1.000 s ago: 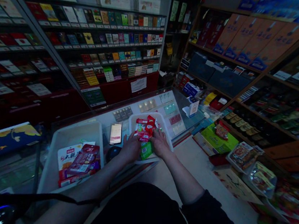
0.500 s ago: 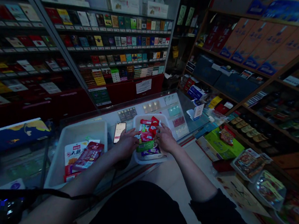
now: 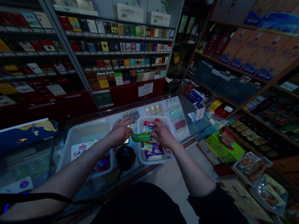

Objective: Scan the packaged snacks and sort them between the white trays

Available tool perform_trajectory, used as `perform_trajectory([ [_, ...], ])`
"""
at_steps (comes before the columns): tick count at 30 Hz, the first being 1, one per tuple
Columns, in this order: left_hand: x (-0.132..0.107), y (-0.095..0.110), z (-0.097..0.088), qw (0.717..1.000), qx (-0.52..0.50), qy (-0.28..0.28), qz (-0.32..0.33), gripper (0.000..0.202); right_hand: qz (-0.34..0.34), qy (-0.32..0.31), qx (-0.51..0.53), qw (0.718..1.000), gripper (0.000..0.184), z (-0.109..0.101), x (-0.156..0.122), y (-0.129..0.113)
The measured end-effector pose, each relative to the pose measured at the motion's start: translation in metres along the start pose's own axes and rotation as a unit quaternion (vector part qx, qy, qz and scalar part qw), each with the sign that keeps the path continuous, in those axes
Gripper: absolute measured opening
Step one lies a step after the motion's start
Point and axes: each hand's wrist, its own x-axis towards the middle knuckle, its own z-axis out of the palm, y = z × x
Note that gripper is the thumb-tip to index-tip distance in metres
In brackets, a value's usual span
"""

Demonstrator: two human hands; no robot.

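Observation:
A green snack packet (image 3: 141, 137) is stretched level between my two hands, above the near part of a white plastic tub (image 3: 173, 125). My left hand (image 3: 119, 133) pinches its left end, the other fingers spread above. At the right end, the fingers of my right hand (image 3: 163, 134) close on it, and a red packet (image 3: 150, 123) lies by their tips. Purple snack packets (image 3: 153, 150) fill the tub's near side. Behind my left hand a lit phone (image 3: 126, 141) is mostly covered.
Left of my hands stands a larger white tub (image 3: 74, 135) with snack packets, partly under my left forearm. A black rounded device (image 3: 125, 157) sits between the tubs on the glass counter (image 3: 155, 100). A green box (image 3: 225, 146) and shelves of bottles (image 3: 277, 109) flank the right.
The green packet has come up from the tub's pile into my hands. My left hand has moved left, off the tub, now covering the phone. The view has shifted slightly, uncovering the black device.

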Motion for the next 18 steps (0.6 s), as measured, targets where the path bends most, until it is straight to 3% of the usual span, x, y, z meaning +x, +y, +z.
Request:
perform_trajectory([
  [9, -0.015, -0.034, 0.019, 1.000, -0.001, 0.023, -0.007, 0.023, 0.010, 0.005, -0.027, 1.000, 0.013, 0.022, 0.014, -0.023],
  [18, -0.027, -0.043, 0.029, 0.999, -0.018, 0.024, -0.023, 0.020, 0.023, -0.007, -0.039, 0.999, 0.011, 0.039, 0.014, -0.036],
])
